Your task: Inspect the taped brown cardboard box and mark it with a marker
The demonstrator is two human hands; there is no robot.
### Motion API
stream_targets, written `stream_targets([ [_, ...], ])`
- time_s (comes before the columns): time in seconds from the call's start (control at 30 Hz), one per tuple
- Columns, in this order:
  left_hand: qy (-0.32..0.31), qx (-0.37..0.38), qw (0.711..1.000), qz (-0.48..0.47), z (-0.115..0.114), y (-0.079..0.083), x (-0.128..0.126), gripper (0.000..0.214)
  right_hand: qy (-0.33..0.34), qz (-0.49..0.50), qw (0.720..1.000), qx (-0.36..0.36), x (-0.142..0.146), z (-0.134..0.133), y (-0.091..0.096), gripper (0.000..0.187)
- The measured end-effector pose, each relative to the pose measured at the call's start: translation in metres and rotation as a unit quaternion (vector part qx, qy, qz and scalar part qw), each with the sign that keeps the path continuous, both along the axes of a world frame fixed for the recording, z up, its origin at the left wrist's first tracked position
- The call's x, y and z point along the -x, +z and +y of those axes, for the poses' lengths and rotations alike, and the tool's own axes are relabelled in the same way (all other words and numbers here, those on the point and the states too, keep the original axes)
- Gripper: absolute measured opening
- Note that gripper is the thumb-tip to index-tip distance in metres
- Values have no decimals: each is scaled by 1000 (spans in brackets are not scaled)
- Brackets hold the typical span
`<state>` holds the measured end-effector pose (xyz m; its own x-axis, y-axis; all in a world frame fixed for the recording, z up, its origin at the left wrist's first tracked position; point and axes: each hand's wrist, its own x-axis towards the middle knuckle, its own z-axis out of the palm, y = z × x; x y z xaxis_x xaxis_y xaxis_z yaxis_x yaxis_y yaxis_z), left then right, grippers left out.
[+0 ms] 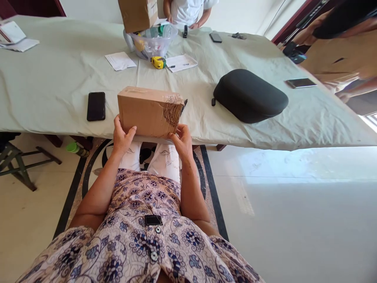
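A brown cardboard box (147, 114) is held between my two hands at the near edge of the table. My left hand (121, 135) grips its lower left corner, thumb on the front face. At the lower right corner my right hand (182, 141) has its thumb against the front, with the other fingers partly hidden behind the box. Dark scribbled lines mark the right end of the front face. A small dark thing (184, 105) pokes out behind that right end; its kind is unclear. To the left of the box lies a black smartphone (96, 106).
On the cloth-covered table (59, 78) are a black zip case (250, 96), a yellow tape measure (158, 62), papers (120, 61) and a clear plastic basket (157, 46) with a larger carton (138, 15) on it. One person (190, 10) stands opposite, another at the right. A folding stool (20, 165) stands left.
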<state>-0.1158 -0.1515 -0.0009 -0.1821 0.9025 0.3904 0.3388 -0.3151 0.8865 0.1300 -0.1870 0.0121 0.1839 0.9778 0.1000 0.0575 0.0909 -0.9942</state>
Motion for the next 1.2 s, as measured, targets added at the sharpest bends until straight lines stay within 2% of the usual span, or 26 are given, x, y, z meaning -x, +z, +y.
stream_targets([
  [0.1,19,5,999,28,-3,2,1,74,0,-14,1000,2,-1,-2,1,34],
  [0.27,7,-5,1000,29,-5,1,2,77,-18,-52,998,-4,-5,2,9,73],
  [0.43,0,-13,1000,22,-6,-3,3,76,-85,-167,982,6,1,10,24,74],
  [0.53,2,-5,1000,27,-7,-3,2,75,-126,-198,972,26,8,16,27,78],
  [0.63,3,-6,999,31,-8,-2,1,72,-143,-208,967,37,11,19,27,74],
  [0.87,-6,-9,1000,10,-8,-3,-1,73,-103,-201,973,41,6,14,32,67],
  [1.03,14,-7,1000,13,-3,1,-1,71,-113,-205,971,48,9,19,30,70],
  [1.17,40,5,999,-9,4,-3,4,73,-22,-136,990,28,-7,40,22,75],
  [1.2,40,3,999,-11,5,-5,5,73,-20,-120,992,38,-15,49,20,80],
])
